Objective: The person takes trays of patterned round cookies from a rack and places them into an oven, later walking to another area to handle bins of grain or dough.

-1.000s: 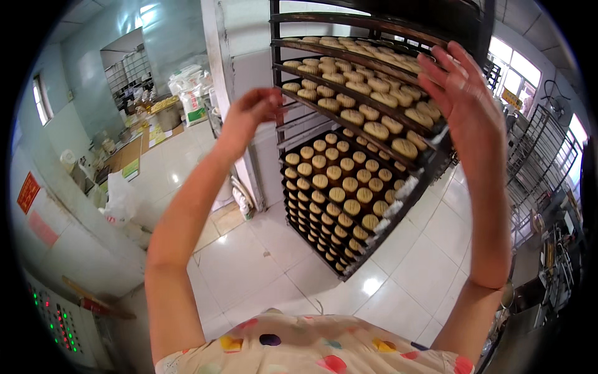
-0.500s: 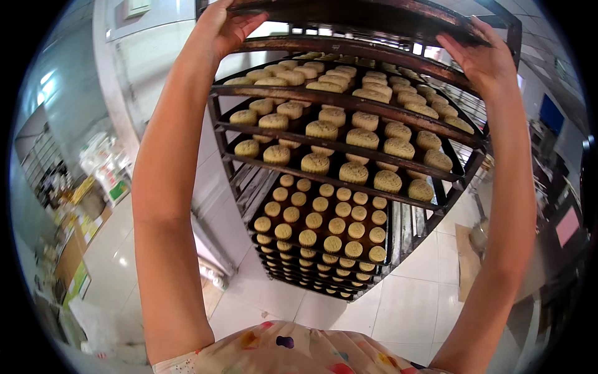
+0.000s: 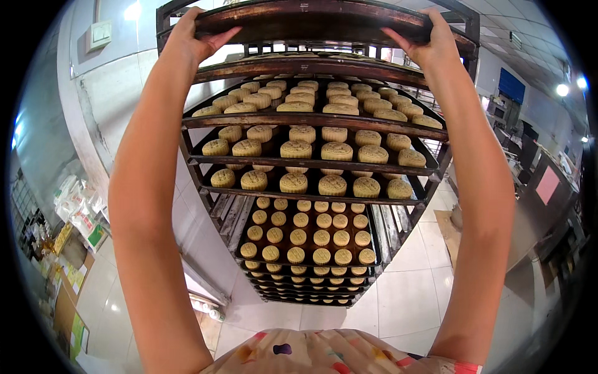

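Both my arms reach up to a dark baking tray (image 3: 311,23) at the top of a tall metal rack (image 3: 430,187). My left hand (image 3: 198,38) grips the tray's left end, thumb beneath it. At the right end my right hand (image 3: 426,38) holds it the same way. What lies on this tray is hidden from below. Under it another tray (image 3: 305,67) sits in the rack. Lower trays carry rows of round, patterned pastries (image 3: 294,149), and further ones (image 3: 299,237) fill a stack of trays near the rack's foot.
A white tiled wall (image 3: 118,87) with a switch box (image 3: 98,36) stands close on the left. White sacks (image 3: 81,212) and cardboard (image 3: 65,305) lie beyond it. On the right are dark equipment (image 3: 542,206) and a cardboard sheet (image 3: 447,234) on the tiled floor (image 3: 408,299).
The view has levelled and shifted, so the rack appears straighter and farther left. Both hands keep their hold on the top tray, which now looks level.
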`<act>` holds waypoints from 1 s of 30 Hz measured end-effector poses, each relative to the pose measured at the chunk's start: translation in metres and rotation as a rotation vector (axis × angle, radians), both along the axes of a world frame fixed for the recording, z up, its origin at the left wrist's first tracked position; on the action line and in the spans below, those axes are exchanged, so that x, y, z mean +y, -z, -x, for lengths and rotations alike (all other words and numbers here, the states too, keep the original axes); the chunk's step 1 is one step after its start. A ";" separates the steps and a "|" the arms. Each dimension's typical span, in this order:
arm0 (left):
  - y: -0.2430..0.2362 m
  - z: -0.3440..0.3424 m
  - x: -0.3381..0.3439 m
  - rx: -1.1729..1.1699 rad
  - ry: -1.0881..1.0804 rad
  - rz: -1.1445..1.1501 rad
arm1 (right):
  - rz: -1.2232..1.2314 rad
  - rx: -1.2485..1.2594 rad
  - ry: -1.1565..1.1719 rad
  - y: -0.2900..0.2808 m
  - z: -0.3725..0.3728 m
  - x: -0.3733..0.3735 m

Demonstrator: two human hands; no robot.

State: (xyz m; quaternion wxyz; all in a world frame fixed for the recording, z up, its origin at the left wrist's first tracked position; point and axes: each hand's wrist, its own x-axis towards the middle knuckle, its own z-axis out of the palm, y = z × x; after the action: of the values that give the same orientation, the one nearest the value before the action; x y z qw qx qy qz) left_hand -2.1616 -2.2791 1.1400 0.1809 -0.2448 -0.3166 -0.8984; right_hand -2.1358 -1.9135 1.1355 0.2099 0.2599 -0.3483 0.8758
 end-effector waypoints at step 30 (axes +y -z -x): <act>0.332 -0.307 -0.043 -0.006 0.609 0.101 | 0.209 -0.291 0.751 0.392 -0.560 -0.061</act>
State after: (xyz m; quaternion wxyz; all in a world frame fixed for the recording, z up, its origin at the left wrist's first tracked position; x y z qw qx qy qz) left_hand -1.8541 -2.3219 0.8085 -0.1103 -0.3343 -0.2734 -0.8952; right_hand -1.5758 -1.9744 0.7432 0.4888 -0.0343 -0.3539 0.7967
